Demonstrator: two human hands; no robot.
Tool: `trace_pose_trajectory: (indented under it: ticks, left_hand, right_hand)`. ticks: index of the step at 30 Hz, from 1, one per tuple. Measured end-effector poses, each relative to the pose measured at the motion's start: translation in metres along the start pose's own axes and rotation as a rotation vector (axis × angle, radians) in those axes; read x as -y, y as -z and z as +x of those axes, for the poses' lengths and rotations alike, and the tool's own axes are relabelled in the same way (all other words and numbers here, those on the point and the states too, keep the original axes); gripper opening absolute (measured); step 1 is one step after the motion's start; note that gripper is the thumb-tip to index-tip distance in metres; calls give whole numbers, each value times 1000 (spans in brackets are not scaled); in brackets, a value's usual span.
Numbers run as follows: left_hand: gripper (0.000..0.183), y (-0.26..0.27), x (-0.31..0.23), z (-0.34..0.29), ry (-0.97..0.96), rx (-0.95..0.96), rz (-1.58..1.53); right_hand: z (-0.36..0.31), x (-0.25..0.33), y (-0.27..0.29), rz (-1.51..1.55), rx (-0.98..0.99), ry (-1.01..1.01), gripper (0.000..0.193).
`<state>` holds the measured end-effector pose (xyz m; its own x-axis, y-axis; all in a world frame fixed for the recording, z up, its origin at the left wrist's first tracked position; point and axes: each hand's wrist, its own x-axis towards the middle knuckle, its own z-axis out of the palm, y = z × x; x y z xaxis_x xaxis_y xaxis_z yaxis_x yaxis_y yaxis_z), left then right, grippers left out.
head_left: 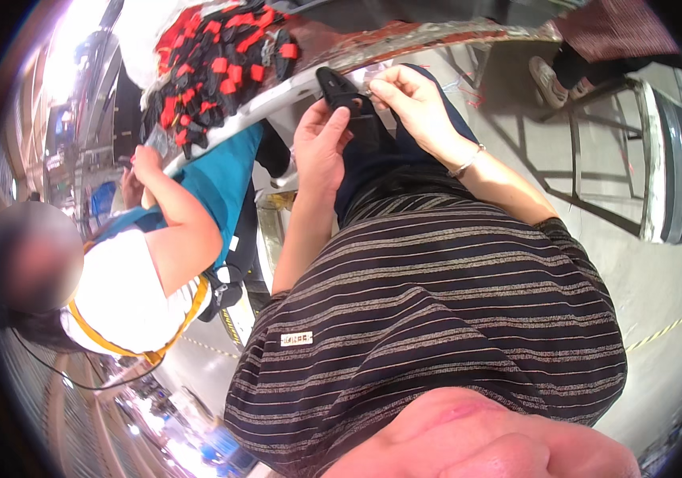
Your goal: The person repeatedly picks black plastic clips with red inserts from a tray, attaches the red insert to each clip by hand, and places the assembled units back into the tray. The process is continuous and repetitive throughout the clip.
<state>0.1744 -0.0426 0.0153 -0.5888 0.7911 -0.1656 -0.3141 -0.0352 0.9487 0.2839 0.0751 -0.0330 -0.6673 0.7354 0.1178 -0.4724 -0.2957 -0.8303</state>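
Over my lap, my left hand (324,139) grips a black strap-like piece (339,86) with a rounded end, its thumb lying across the front. The lower part of the piece merges with my dark trousers, so its full shape is hard to make out. Close to its right edge is my right hand (416,103), thumb and forefinger pinched together. Whatever sits between those fingertips is too small to name. A bracelet (467,162) circles my right wrist.
A heap of black and red pieces (217,76) covers the white-edged table (257,106) ahead on the left. Beside me on the left, a co-worker in a white top (129,279) handles something at that table. A metal-framed stool (650,159) stands right; another person's shoe (546,82) is beyond.
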Motion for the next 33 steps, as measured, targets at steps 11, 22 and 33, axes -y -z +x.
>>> trace_pose_trajectory:
  ticks: [11, 22, 33]
  left_hand:
    - [26, 17, -1, 15, -140, -74, -142]
    - [29, 50, -34, 15, -195, -173, -203]
    - [27, 83, -42, 42, -134, -158, -277]
  right_hand:
    - [12, -9, -41, -62, -2, -58, 12]
    - [39, -13, -95, -198, 64, -26, 10]
    - [75, -27, -114, -337, 175, -66, 9]
